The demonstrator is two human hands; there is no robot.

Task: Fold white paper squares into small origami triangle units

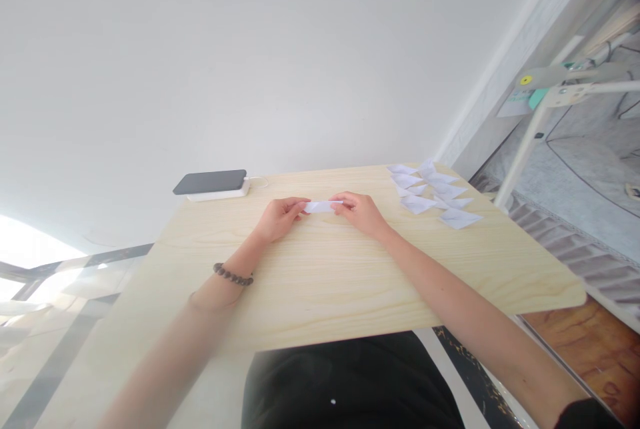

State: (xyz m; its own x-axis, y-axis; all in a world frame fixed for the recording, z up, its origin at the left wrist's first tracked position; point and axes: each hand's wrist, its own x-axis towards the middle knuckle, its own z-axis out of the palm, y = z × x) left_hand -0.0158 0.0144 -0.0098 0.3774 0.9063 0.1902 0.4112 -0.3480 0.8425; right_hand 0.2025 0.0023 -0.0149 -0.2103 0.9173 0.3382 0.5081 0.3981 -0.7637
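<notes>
A small strip of folded white paper (320, 207) is held level between my two hands, just over the middle of the table. My left hand (281, 217) pinches its left end between thumb and fingers. At the opposite end, my right hand (361, 211) grips the paper the same way. Beads circle my left wrist. To the right lie several folded white paper pieces (461, 218) with pointed ends, set out in two rough columns near the table's far right corner.
A dark-screened phone (213, 181) rests on a white block (220, 195) with a white cable at the table's back left. The pale wooden table (320, 282) meets a plain wall behind. A white metal frame (525, 149) stands beyond its right edge.
</notes>
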